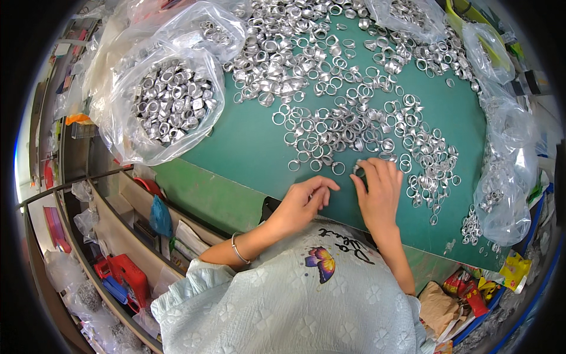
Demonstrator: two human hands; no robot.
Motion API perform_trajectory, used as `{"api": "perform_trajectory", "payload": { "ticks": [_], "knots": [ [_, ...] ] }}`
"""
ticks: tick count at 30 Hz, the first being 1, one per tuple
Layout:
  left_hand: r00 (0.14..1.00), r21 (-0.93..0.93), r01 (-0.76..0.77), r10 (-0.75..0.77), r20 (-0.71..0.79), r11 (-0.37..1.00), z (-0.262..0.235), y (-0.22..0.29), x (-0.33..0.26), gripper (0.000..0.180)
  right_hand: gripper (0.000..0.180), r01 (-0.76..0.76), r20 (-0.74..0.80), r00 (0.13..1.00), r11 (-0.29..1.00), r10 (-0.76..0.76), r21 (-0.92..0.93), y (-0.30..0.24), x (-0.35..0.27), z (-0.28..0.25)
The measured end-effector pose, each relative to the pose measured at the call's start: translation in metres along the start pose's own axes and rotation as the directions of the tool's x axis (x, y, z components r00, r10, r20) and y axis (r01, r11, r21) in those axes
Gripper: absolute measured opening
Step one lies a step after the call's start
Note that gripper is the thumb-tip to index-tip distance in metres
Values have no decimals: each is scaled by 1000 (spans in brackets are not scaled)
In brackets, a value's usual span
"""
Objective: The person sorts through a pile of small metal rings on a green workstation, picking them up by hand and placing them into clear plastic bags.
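Observation:
Many silver-coloured metal rings [339, 127] lie in loose heaps on a green tabletop [236, 159]. At the near edge of the heap, my right hand [380, 192] pinches a ring [357, 170] between thumb and fingertips, just above the table. My left hand [305, 202] is close by on the left, its fingers curled in and pointing toward the right hand. The inside of its curl is hidden, so whatever it may hold does not show. A bangle circles my left wrist.
On the left stands an open clear plastic bag [206, 127] full of chunky rings. More clear bags [507, 194] line the right edge, beside a yellow-green container [480, 35]. Below left are compartments with a red bin [127, 277]; snack packets [471, 292] lie lower right.

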State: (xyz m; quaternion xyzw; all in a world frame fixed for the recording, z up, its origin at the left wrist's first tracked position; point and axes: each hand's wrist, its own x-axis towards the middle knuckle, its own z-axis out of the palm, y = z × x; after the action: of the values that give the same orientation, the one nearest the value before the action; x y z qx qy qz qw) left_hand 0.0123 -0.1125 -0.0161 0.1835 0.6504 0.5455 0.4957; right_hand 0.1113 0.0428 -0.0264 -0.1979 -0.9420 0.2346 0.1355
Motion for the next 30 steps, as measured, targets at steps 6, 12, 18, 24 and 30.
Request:
{"api": "perform_trajectory", "payload": {
  "ticks": [6,12,18,24,30],
  "knots": [
    [874,491,-216,391,-288,844,-16,-1,-3,23,34,-29,-70,997,1000,29,-2,-13,-2,-14],
    [813,630,-172,470,-343,757,-23,-2,6,33,22,135,-93,987,989,-129,64,-29,24,20],
    [873,432,-296,425,-239,852,-22,2,2,42,13,-222,50,968,750,244,623,-17,13,19],
    [940,-27,-326,321,-112,945,-6,13,3,44,9,-619,659,729,-232,184,750,-26,7,-8],
    [956,-83,-294,292,-29,952,-6,18,4,35,15,-671,748,662,-408,48,619,-28,5,-13]
  ]
}}
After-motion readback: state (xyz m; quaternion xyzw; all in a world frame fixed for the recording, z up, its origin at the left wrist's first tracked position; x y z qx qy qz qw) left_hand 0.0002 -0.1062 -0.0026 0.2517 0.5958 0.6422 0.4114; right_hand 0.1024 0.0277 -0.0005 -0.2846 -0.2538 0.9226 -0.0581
